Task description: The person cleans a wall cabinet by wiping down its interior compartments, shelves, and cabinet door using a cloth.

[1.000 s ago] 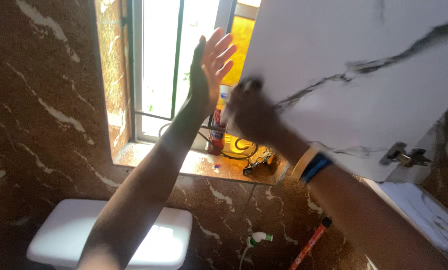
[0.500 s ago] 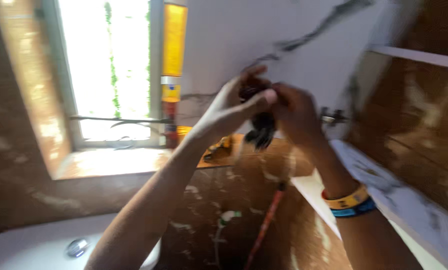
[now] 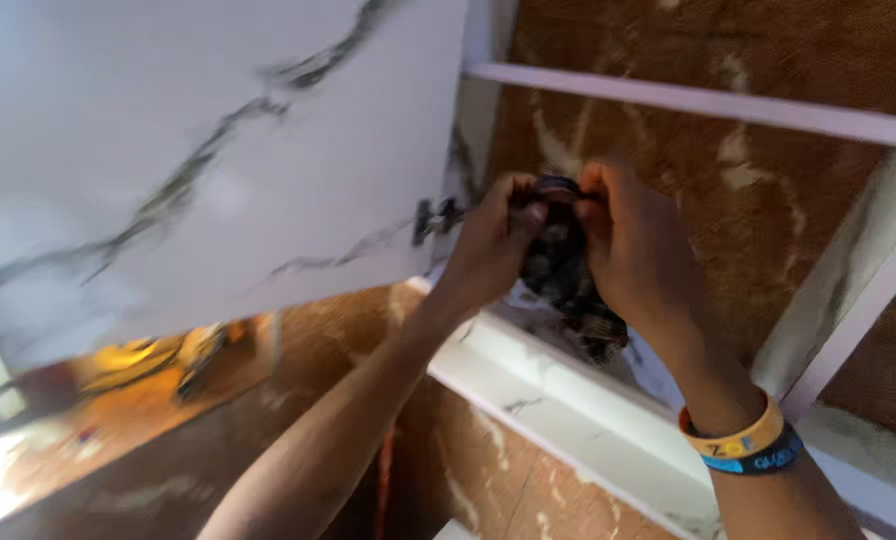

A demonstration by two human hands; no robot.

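Note:
Both my hands are raised in front of an open wall cabinet and hold a dark crumpled cloth (image 3: 565, 275) between them. My left hand (image 3: 490, 243) grips its upper left part, my right hand (image 3: 636, 250) closes on its right side. The cloth hangs down a little toward the cabinet's white bottom shelf (image 3: 568, 400). My right wrist wears a yellow band and a blue band (image 3: 743, 447). The white marbled cabinet door (image 3: 198, 150) stands open to the left, its metal hinge (image 3: 433, 217) just left of my left hand.
Inside the cabinet the back wall (image 3: 748, 190) is brown marbled tile, crossed by a white shelf (image 3: 698, 100) above my hands and a white upright (image 3: 848, 300) to the right. A sunlit window ledge (image 3: 88, 420) with blurred small items lies at lower left.
The view has swung right from the window to the cabinet interior. My left hand came down from the raised open pose and joined my right hand on the dark cloth.

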